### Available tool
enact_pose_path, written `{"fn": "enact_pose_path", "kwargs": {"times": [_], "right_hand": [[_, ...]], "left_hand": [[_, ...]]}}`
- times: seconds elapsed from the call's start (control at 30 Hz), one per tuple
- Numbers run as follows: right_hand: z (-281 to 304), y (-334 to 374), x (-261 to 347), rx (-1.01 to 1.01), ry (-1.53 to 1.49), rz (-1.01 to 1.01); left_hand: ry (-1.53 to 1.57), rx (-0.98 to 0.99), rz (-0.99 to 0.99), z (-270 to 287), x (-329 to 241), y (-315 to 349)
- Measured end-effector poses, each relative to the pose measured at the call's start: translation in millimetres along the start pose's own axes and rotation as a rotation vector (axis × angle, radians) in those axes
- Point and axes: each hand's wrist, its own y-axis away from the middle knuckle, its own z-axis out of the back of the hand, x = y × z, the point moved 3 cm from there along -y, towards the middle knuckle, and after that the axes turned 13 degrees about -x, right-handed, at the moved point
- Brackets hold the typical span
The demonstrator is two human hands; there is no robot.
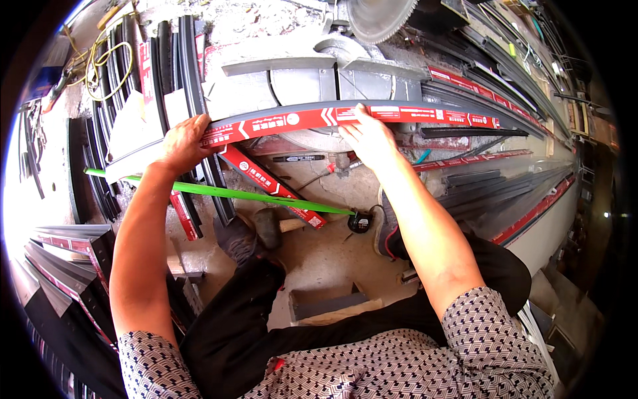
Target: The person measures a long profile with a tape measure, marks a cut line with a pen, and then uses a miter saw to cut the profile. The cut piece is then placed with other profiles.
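In the head view, a long grey profile with red protective film [302, 120] spans ten to two o'clock, in front of a mitre saw [302, 84]. The left hand [185, 142], near ten o'clock, grasps it, fingers wrapped over. At one o'clock the right hand [369, 136] touches it; I cannot tell whether those fingers clench. A green tape measure [359, 221] lies at four o'clock, blade extended toward nine; a mallet [268, 229] rests at eight.
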Motion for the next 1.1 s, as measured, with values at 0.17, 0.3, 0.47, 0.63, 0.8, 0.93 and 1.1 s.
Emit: {"fn": "enact_pose_path", "kwargs": {"times": [0.17, 0.3, 0.47, 0.63, 0.8, 0.93, 1.1], "right_hand": [[-2, 1, 0, 0.068, 0.111, -0.016], [-9, 4, -6, 0.102, 0.158, -0.004], [-12, 7, -13, 0.102, 0.193, 0.034], [-2, 19, -16, 0.113, 0.382, 0.124], [54, 48, -26, 0.088, 0.930, 0.820], [111, 78, -52, 0.154, 1.338, 1.060], [157, 96, -81, 0.348, 1.862, 0.945]], "left_hand": [[-0.069, 0.070, 0.004, 3, 10, -6], [-0.006, 0.033, 0.003, 5, 25, -6], [-0.039, 0.024, -0.006, 9, 37, -5], [-0.065, 0.011, -0.012, 7, 55, 7], [-0.099, -0.005, -0.005, 12, 52, 3], [-0.127, 0.022, 0.042, 12, 55, 4], [-0.114, -0.004, 0.050, 10, 52, 4]]}}
